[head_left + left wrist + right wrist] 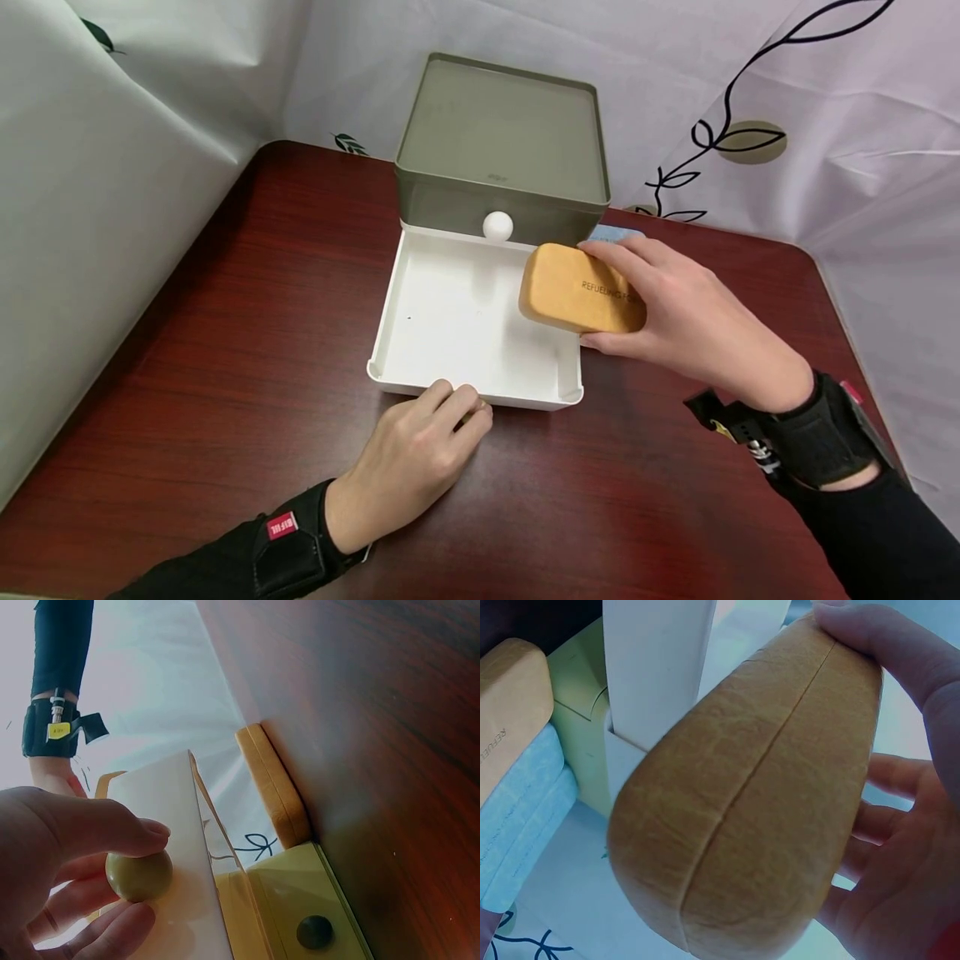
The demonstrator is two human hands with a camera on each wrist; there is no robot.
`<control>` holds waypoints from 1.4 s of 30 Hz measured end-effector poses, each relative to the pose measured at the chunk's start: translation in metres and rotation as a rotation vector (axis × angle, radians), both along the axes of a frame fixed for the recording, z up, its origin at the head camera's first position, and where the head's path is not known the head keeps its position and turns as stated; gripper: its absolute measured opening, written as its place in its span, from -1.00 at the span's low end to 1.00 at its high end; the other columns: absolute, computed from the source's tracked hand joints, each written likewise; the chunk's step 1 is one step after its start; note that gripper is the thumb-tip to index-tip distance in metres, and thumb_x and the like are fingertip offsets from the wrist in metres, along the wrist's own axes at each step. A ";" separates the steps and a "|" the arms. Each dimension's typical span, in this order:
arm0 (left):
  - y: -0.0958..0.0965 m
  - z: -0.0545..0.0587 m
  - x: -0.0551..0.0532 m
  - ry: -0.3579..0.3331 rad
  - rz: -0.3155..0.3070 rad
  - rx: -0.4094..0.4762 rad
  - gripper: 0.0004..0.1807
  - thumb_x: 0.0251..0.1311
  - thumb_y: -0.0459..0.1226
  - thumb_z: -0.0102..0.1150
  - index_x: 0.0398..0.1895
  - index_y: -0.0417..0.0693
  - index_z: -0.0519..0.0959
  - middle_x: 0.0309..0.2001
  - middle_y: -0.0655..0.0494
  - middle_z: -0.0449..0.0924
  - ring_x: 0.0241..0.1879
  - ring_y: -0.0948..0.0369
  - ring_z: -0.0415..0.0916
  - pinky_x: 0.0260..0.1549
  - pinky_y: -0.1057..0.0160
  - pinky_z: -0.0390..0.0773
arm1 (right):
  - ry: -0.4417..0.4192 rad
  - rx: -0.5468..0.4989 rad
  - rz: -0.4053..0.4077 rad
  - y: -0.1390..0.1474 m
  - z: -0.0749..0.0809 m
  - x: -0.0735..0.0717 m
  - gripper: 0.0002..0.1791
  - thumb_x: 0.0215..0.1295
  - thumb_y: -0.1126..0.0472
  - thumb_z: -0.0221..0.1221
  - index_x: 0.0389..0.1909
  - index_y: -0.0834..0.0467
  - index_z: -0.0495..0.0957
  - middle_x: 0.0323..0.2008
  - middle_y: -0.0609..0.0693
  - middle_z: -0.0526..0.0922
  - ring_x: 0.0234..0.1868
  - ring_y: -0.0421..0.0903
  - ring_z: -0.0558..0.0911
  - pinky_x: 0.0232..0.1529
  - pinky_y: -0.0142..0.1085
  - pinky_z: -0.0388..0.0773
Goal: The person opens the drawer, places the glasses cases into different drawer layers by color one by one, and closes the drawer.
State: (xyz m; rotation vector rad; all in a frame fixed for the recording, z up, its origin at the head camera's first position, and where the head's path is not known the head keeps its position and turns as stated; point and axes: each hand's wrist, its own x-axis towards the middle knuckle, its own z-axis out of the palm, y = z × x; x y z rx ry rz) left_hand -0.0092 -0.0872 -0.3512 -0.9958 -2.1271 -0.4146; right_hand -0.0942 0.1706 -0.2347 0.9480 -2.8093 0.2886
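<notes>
In the head view, a tan glasses case [573, 287] printed with small lettering hangs over the right side of a pulled-out white drawer [472, 321]. My right hand [667, 304] grips it between thumb and fingers. Its seam and rounded end show large in the right wrist view, where the case [742, 802] covers much of the drawer. My left hand [416, 462] is at the drawer's front edge. In the left wrist view its thumb and fingers pinch a round knob [139, 876] on the drawer front.
The olive-green drawer box [510, 125] stands against the back cloth, with a white knob [498, 226] above the open drawer. Another tan case [514, 705] and light-blue cases [529, 817] sit close to the box's right side. Dark red tabletop [247, 333] surrounds it.
</notes>
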 end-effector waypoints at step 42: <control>0.001 0.016 0.003 0.027 0.005 0.013 -0.67 0.31 -0.51 -0.21 -0.51 -0.12 0.52 -0.47 0.13 0.42 -0.57 0.26 0.22 -0.65 0.46 0.23 | 0.013 -0.030 0.172 -0.053 0.005 -0.010 -0.07 -0.12 -0.09 0.49 0.30 0.14 0.36 0.01 0.05 0.58 -0.08 -0.06 0.59 -0.10 -0.20 0.58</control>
